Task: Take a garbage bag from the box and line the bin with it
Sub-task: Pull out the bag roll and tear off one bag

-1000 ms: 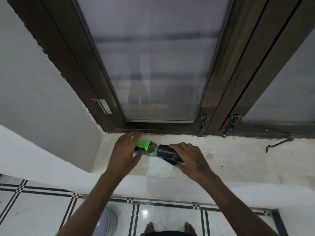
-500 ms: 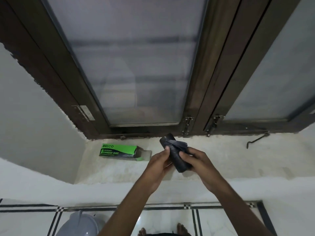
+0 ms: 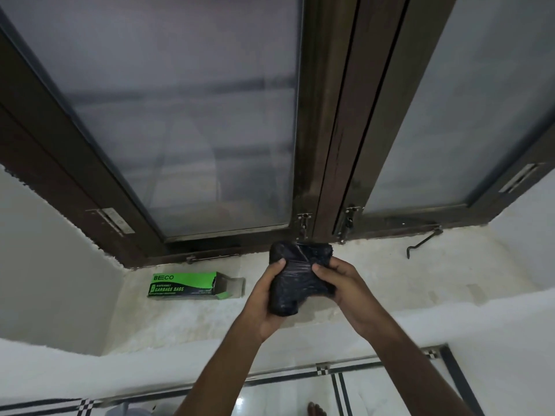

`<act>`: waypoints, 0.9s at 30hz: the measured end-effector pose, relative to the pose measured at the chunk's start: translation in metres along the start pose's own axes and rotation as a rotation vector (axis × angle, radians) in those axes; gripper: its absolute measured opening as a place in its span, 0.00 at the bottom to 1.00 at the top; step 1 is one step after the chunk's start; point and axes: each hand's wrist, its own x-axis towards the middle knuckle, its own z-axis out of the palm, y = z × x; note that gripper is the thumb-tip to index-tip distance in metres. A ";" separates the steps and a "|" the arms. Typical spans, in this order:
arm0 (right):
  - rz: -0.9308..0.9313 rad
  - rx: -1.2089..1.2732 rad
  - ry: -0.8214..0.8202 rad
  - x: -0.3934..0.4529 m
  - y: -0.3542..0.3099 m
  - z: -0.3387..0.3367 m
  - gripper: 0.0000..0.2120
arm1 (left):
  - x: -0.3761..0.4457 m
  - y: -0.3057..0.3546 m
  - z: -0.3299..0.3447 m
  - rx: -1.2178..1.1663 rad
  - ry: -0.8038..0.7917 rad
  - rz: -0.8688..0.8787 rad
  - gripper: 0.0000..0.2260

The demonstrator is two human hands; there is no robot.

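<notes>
Both hands, left hand [image 3: 264, 298] and right hand [image 3: 339, 283], are now gripping the black bag roll [image 3: 295, 274], fingers curled around it, unrolling beginning. The box [image 3: 183, 285], lying released on the sill [image 3: 420, 280], is at nine o'clock of the roll.

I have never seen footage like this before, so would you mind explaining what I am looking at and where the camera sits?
There is no machine here: a person wears one wide-angle camera on the head, looking forward and down, so the arms reach in from the bottom. The left hand and right hand both grip a black roll of garbage bags, held above a pale stone window sill. On the sill, to the left, lies the green garbage bag box, open at its right end. Behind it is a dark wooden window frame with frosted glass. A metal window hook rests on the sill to the right. Tiled floor shows below.
</notes>
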 end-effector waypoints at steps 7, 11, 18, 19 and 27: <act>0.004 0.070 0.221 0.004 -0.013 -0.027 0.11 | 0.004 0.002 -0.003 0.002 -0.034 -0.028 0.23; 0.014 0.024 0.291 0.009 -0.019 -0.049 0.09 | 0.007 0.000 -0.002 -0.012 0.014 0.009 0.24; 0.033 -0.052 0.411 0.016 -0.026 -0.084 0.08 | 0.007 -0.001 -0.010 -0.049 0.083 0.028 0.22; 0.032 -0.068 0.429 0.017 -0.026 -0.088 0.09 | 0.007 0.000 -0.009 -0.032 0.093 0.031 0.21; 0.046 -0.209 0.519 0.022 -0.033 -0.122 0.08 | -0.002 0.004 -0.010 0.120 0.112 0.027 0.24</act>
